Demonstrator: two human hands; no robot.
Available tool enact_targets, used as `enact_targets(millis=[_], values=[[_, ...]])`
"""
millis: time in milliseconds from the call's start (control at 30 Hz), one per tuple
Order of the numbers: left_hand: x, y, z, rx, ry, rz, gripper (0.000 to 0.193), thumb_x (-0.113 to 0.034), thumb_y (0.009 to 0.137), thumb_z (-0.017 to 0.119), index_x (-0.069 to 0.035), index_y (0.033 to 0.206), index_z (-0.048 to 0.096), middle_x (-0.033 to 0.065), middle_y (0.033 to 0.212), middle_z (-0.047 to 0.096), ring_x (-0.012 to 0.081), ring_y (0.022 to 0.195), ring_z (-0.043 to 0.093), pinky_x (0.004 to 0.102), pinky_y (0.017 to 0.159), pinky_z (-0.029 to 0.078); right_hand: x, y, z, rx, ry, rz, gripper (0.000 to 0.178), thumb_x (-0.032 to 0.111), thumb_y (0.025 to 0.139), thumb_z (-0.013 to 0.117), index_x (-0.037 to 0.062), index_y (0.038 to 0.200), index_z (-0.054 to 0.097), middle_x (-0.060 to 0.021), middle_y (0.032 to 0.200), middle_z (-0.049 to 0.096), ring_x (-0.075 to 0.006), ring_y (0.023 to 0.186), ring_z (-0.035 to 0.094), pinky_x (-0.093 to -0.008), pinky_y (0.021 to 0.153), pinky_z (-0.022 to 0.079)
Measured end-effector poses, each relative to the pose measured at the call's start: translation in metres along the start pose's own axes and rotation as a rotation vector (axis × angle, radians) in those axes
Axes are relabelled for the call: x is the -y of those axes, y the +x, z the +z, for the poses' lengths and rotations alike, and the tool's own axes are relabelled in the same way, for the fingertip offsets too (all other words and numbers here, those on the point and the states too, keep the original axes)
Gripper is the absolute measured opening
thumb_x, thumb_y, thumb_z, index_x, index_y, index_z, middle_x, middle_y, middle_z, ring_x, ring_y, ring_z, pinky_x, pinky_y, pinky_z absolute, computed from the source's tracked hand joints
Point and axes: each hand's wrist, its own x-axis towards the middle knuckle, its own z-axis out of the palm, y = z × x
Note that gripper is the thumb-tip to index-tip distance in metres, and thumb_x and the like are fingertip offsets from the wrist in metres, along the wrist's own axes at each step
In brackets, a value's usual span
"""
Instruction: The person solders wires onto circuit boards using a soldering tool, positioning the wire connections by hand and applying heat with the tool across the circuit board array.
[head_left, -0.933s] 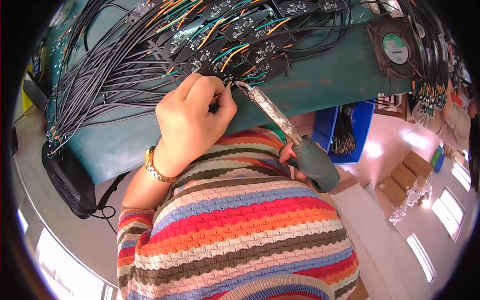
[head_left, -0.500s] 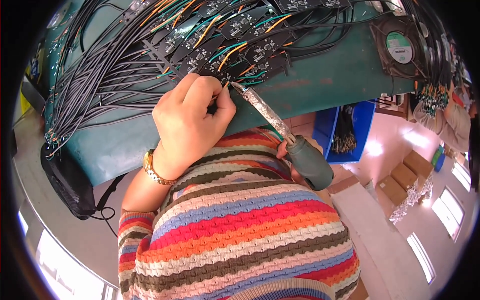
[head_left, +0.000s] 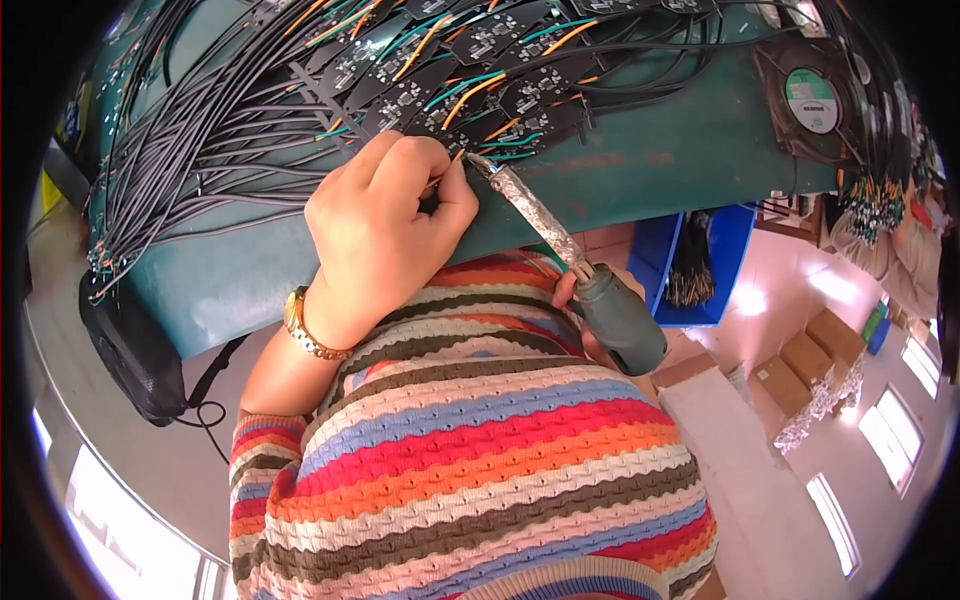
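Observation:
My left hand (head_left: 385,235), a gold watch on its wrist, is closed in a pinch at the near edge of a panel of black circuit boards (head_left: 400,102). A short orange wire (head_left: 458,157) rises from its fingertips. In my right hand (head_left: 566,290), mostly hidden behind the handle, is a soldering iron (head_left: 618,318) with a dark green grip and a scorched metal barrel. The iron's tip is beside the orange wire, close to the board; whether they touch I cannot tell. Green and orange wires run across the boards.
Many black cables (head_left: 200,150) fan out over the left of the green table (head_left: 650,170). A square black fan (head_left: 812,100) stands at the right, near hanging cable bundles (head_left: 875,205). Below the table edge is a blue bin (head_left: 735,262) holding cables. A black bag (head_left: 135,345) hangs at the left.
The iron's tip and my left fingertips have shifted slightly up and right together. My left hand keeps its pinch, and the view has moved a little.

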Motion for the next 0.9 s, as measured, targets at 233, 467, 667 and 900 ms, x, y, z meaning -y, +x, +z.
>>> enact_targets(millis=[233, 467, 667, 900], values=[[0.002, -0.001, 0.0, -0.012, -0.015, -0.025, 0.019, -0.002, 0.066, 0.071, -0.01, 0.07, 0.055, 0.003, 0.061, 0.052, 0.0213, 0.048, 0.052, 0.0308, 0.043, 0.042, -0.018, 0.005, -0.011, 0.09, -0.146, -0.08, 0.031, 0.029, 0.095, 0.05, 0.0018, 0.086, 0.062, -0.0084, 0.077, 0.058, -0.0078, 0.036, 0.038, -0.0244, 0.035, 0.028], [0.0, 0.0, -0.003, 0.006, -0.021, -0.039, 0.018, -0.002, 0.066, 0.071, -0.01, 0.07, 0.055, 0.0037, 0.061, 0.052, 0.0218, 0.048, 0.053, 0.0311, 0.043, 0.042, 0.034, -0.009, -0.034, 0.246, 0.347, 0.22, 0.034, 0.028, 0.092, 0.047, -0.003, 0.094, 0.061, -0.0188, 0.093, 0.057, -0.0122, 0.043, 0.044, -0.0257, 0.04, 0.036], [-0.003, 0.003, -0.011, 0.075, -0.052, -0.052, 0.016, -0.001, 0.067, 0.069, -0.008, 0.072, 0.056, 0.0054, 0.062, 0.052, 0.0239, 0.049, 0.054, 0.0326, 0.044, 0.043, 0.003, -0.008, -0.025, 0.165, 0.057, -0.603, 0.047, 0.048, 0.086, 0.061, 0.0014, 0.093, 0.062, -0.0066, 0.075, 0.057, -0.0155, 0.064, 0.052, -0.0271, 0.059, 0.042], [-0.008, 0.012, -0.018, 0.179, -0.104, -0.249, 0.012, -0.003, 0.071, 0.063, -0.005, 0.071, 0.051, 0.0105, 0.063, 0.055, 0.031, 0.052, 0.055, 0.0376, 0.047, 0.044, 0.002, -0.007, -0.018, 0.096, 0.037, -0.57, 0.03, 0.03, 0.077, 0.069, 0.0017, 0.083, 0.062, -0.0077, 0.072, 0.061, -0.0199, 0.061, 0.057, -0.0286, 0.056, 0.045]])
